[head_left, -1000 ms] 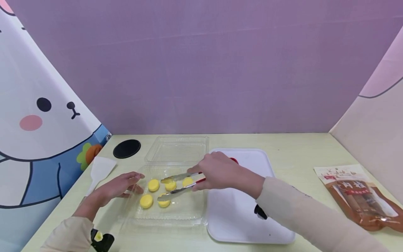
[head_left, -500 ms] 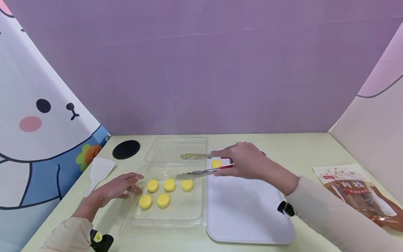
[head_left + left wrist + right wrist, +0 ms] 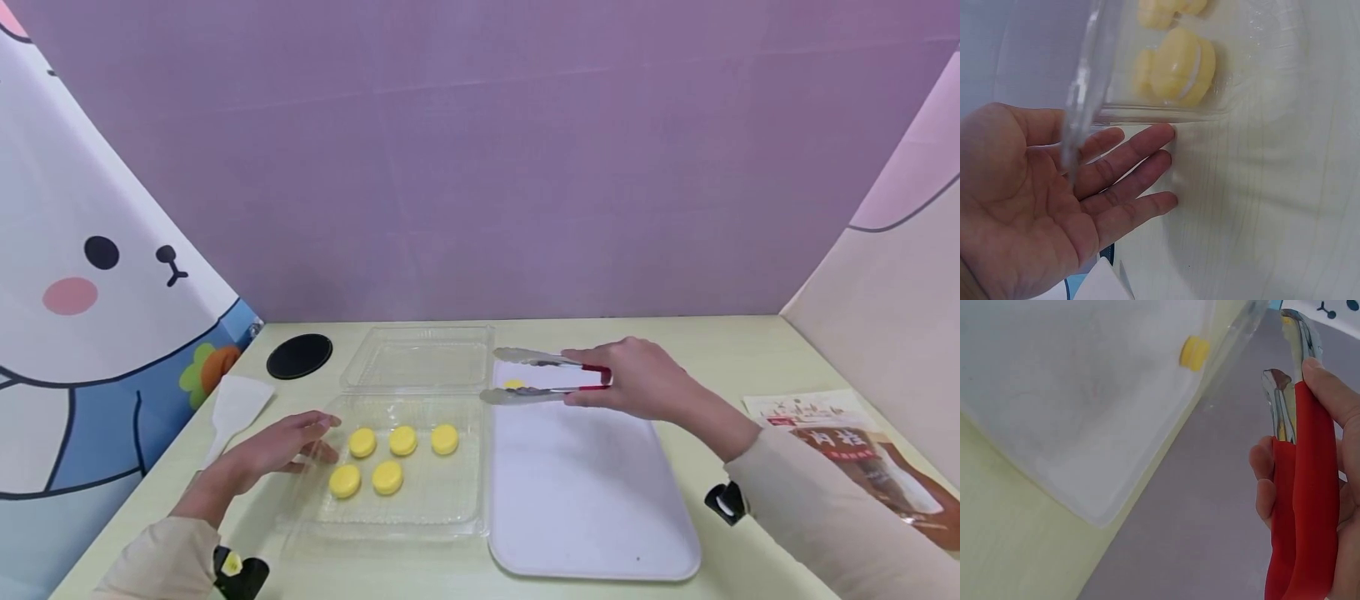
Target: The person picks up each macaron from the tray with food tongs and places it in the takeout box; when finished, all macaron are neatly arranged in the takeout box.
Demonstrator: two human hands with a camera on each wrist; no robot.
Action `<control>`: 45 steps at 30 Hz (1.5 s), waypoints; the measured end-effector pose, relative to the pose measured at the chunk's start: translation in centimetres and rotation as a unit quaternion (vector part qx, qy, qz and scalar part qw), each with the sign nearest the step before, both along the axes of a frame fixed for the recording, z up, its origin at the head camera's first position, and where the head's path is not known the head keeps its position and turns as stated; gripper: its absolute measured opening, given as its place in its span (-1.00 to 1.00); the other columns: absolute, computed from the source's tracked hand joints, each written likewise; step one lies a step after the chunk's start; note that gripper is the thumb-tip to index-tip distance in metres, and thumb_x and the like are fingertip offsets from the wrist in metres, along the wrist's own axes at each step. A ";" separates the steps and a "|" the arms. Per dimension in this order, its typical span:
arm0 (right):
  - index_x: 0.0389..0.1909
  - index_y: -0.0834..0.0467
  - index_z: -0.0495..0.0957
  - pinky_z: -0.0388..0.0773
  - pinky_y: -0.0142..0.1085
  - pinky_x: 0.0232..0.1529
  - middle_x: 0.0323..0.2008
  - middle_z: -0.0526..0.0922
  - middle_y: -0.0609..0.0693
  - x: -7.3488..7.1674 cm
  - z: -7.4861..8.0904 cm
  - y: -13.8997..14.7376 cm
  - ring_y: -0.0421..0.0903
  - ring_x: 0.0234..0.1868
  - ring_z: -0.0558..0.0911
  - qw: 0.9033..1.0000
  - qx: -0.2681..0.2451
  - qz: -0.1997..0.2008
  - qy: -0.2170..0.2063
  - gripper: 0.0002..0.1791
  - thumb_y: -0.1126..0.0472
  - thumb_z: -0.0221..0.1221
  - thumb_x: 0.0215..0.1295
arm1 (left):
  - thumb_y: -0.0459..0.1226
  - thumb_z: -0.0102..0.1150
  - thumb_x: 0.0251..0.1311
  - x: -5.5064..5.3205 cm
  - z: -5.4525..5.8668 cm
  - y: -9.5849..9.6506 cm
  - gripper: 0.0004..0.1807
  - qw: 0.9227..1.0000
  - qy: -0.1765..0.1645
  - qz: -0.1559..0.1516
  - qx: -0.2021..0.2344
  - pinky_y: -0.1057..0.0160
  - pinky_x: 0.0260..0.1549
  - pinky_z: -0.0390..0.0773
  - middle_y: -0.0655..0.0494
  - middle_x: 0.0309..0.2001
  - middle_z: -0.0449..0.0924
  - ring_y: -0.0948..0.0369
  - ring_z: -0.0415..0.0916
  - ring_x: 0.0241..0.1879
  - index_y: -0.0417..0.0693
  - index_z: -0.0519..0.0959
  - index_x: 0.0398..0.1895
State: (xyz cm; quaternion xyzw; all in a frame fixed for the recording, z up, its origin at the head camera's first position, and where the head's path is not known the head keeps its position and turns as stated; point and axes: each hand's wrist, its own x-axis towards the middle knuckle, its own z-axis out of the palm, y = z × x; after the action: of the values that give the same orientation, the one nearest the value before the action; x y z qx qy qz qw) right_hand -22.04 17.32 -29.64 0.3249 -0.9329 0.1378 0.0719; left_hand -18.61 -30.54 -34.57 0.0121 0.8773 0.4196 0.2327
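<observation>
purple backdrop [image 3: 480, 167] behind, the right hand [image 3: 647, 380] grips tongs [image 3: 1315, 487] above white tray [image 3: 592, 500].

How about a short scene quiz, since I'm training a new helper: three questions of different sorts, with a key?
1. How many yellow macarons lie in the clear container?

2. True or false: the tongs in the right hand are gripping a macaron.

3. Which thing lies toward the right side of the table?
a) the white spatula
b) the brown-and-white package
c) the black disc

Key:
1. Five.
2. False; the tongs' tips stand apart with nothing gripped, and the single macaron near them lies on the white tray.
3. b
</observation>
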 end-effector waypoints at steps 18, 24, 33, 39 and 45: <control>0.22 0.16 0.63 0.23 -0.28 -0.47 -0.70 0.39 -0.20 -1.4 -3.4 1.3 -0.17 -0.55 0.30 0.998 0.025 -0.035 -0.043 -0.31 -0.16 0.43 0.16 | -0.15 -0.31 0.63 0.1 0.0 0.1 -0.46 1.000 0.003 0.003 0.000 -0.26 0.15 0.48 -0.15 -0.02 0.69 -0.12 0.52 0.14 -0.42 0.24 0.41; 0.23 0.17 0.63 0.26 -0.28 -0.47 -0.69 0.42 -0.19 -1.6 -4.0 1.3 -0.17 -0.54 0.32 0.998 0.025 -0.041 -0.046 -0.30 -0.16 0.43 0.16 | -0.16 -0.30 0.63 0.1 0.0 0.2 -0.46 1.000 0.004 0.002 0.001 -0.27 0.15 0.47 -0.15 -0.03 0.69 -0.11 0.52 0.13 -0.42 0.24 0.41; 0.24 0.17 0.62 0.37 -0.25 -0.40 -0.57 0.60 -0.14 -1.9 -4.4 1.1 -0.17 -0.48 0.45 0.997 0.025 -0.047 -0.049 -0.28 -0.17 0.43 0.16 | -0.16 -0.30 0.63 0.1 0.0 0.2 -0.46 1.000 0.003 0.003 -0.001 -0.28 0.15 0.46 -0.15 -0.02 0.69 -0.14 0.51 0.15 -0.42 0.24 0.41; 0.25 0.16 0.61 0.39 -0.24 -0.39 -0.39 0.73 0.04 -2.0 -4.6 0.9 -0.12 -0.41 0.51 0.997 0.033 -0.057 -0.051 -0.28 -0.17 0.43 0.16 | -0.16 -0.31 0.63 0.0 -0.1 0.2 -0.47 1.000 0.004 0.006 -0.004 -0.28 0.15 0.47 -0.15 -0.02 0.69 -0.14 0.51 0.14 -0.42 0.24 0.41; 0.26 0.15 0.60 0.35 -0.25 -0.39 -0.41 0.71 0.01 -2.1 -4.6 0.7 -0.12 -0.42 0.49 0.995 0.039 -0.066 -0.057 -0.28 -0.18 0.43 0.17 | -0.17 -0.31 0.63 0.0 -0.1 0.2 -0.47 1.000 0.004 0.004 -0.003 -0.27 0.15 0.47 -0.14 -0.03 0.69 -0.12 0.52 0.14 -0.42 0.24 0.41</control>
State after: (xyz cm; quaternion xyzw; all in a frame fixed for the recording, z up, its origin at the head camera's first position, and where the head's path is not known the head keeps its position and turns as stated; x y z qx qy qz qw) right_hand -24.17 17.97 -34.20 0.2565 -0.9596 0.1149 0.0145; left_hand -18.58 -30.34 -34.63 0.0099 0.8797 0.4175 0.2276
